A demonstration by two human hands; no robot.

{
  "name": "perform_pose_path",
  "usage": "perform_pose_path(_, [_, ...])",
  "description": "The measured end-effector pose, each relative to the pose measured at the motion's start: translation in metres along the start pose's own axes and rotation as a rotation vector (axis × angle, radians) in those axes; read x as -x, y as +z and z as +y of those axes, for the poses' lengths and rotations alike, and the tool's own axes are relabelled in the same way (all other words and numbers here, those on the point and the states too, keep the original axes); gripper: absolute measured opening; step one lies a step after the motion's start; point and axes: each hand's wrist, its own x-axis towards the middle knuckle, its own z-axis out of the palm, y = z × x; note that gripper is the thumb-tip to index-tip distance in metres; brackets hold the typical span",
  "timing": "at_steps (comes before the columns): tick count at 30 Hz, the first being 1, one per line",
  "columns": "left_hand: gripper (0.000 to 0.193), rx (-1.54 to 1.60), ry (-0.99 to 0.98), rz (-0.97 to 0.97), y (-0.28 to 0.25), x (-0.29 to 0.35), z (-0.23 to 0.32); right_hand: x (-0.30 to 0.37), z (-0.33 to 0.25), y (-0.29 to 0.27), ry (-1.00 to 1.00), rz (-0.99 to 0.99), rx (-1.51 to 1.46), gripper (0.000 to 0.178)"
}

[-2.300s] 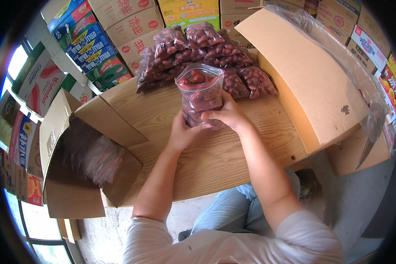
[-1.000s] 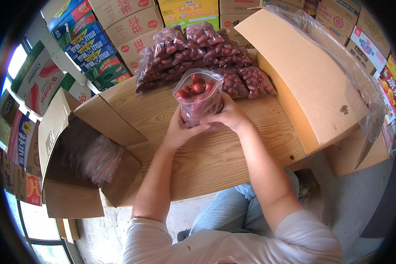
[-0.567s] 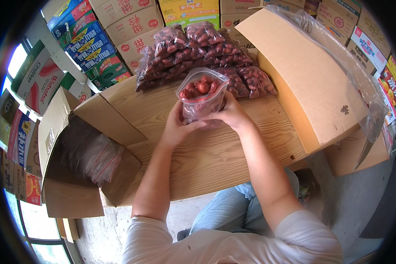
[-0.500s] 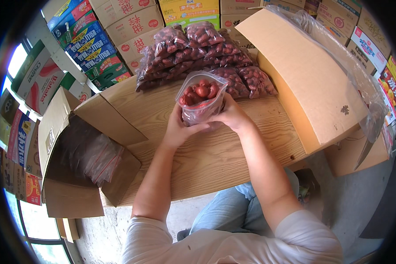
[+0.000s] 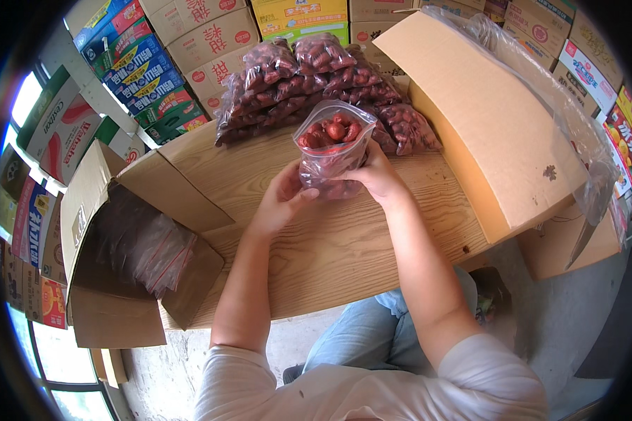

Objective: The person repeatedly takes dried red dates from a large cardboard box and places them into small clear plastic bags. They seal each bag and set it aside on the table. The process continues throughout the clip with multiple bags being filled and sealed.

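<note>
Over the wooden table, a clear zip bag of red dates (image 5: pixel 330 158) stands with its mouth gaping upward, and glossy dark-red fruit shows inside. My right hand (image 5: pixel 376 174) grips the bag's right side, thumb across its front. On the lower left side, my left hand (image 5: pixel 282 193) is curled against the bag, with some fingertips hidden behind it. Just beyond is a heaped pile of filled bags of dates (image 5: pixel 288 84), stacked in several layers.
On the left, an open carton (image 5: pixel 119 309) holds flat empty zip bags (image 5: pixel 158 252). A large open carton (image 5: pixel 484 119) with a plastic liner stands at the right edge of the wooden table (image 5: pixel 316 274). Stacked boxes (image 5: pixel 214 42) line the back.
The bag of dates has shifted slightly right and turned a little. My left hand has slid lower along its side, its grip looser; my right hand has moved slightly right with it.
</note>
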Motion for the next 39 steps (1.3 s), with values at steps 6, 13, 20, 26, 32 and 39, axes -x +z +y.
perform_pose_path(6, [0.063,-0.107,0.082,0.064,0.004,0.001,-0.005,0.003,-0.002,0.006,0.049,-0.027,0.006,0.075])
perform_pose_path(13, [0.054,-0.205,0.069,0.111,0.011,0.001,0.006,0.000,0.004,0.000,0.075,-0.062,-0.076,0.075])
perform_pose_path(20, [0.049,-0.128,0.090,0.085,0.009,0.002,0.002,-0.002,0.004,0.001,0.015,-0.014,-0.068,0.071])
perform_pose_path(26, [0.045,-0.042,-0.016,0.137,0.005,-0.001,0.003,-0.001,0.002,0.001,0.048,0.018,-0.093,0.068])
perform_pose_path(32, [0.032,-0.127,0.075,0.330,0.008,0.002,0.003,-0.001,0.001,0.002,0.048,0.027,-0.112,0.066])
perform_pose_path(39, [0.045,-0.197,0.146,0.297,0.011,-0.001,0.007,0.000,0.001,0.003,0.062,0.022,-0.140,0.069])
